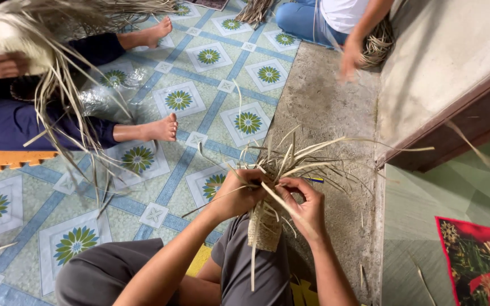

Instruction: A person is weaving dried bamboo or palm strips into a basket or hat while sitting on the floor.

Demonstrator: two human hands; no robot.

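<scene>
Weaving [265,229] of pale straw sits over your knee, both your left hand [240,194] and right hand [307,205] pinched shut on its loose strips [290,161]; ease either grip and I judge the plait could slacken or a strip snap.

Both my forearms reach forward from the bottom of the view and angle toward each other, bare to the elbow. My left hand [238,192] sits slightly higher, wrist bent, fingers curled inward in a closed grip with the knuckles turned up. My right hand [306,205] lies just beside it, palm turned toward the left, thumb and fingers pinched together. My knees are drawn up beneath my arms.
</scene>
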